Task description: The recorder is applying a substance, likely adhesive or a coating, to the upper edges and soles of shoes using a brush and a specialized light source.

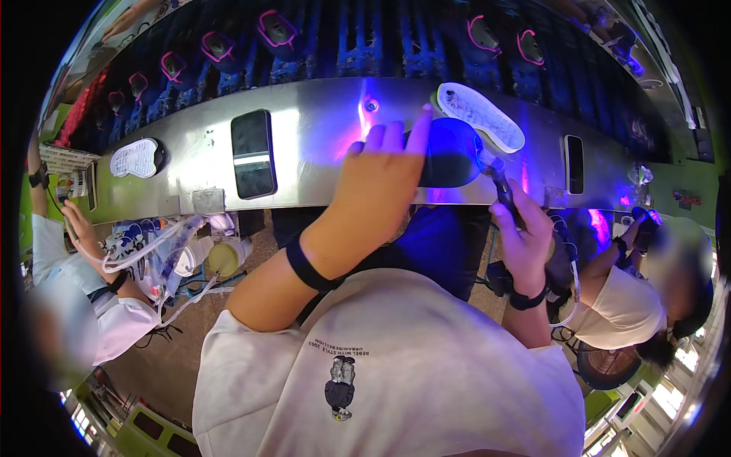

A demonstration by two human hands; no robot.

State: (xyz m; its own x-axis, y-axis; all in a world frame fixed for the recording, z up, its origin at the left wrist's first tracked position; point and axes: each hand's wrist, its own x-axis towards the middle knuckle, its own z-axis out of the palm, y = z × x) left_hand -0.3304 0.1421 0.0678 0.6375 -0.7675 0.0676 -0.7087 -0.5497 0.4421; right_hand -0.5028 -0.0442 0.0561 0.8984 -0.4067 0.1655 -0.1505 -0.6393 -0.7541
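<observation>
My left hand [381, 175] reaches over the metal table with its fingers against the left side of a dark rounded shoe upper [451, 156], which glows blue under the light. The thumb is hidden. In my right hand [525, 232] is a brush [502, 190] with a dark handle, its head close to the right edge of the upper. Just beyond the upper lies a white shoe sole [481, 116], its hollow side up. Both my wrists wear black bands.
A large phone [253, 154] lies left of my hands, a smaller phone [575, 164] to the right. Another white sole [135, 158] sits far left. Behind the table, a dark rack [358, 46] carries several pink-edged shoes. Co-workers sit at both sides. Tubes and a bucket [227, 257] are below.
</observation>
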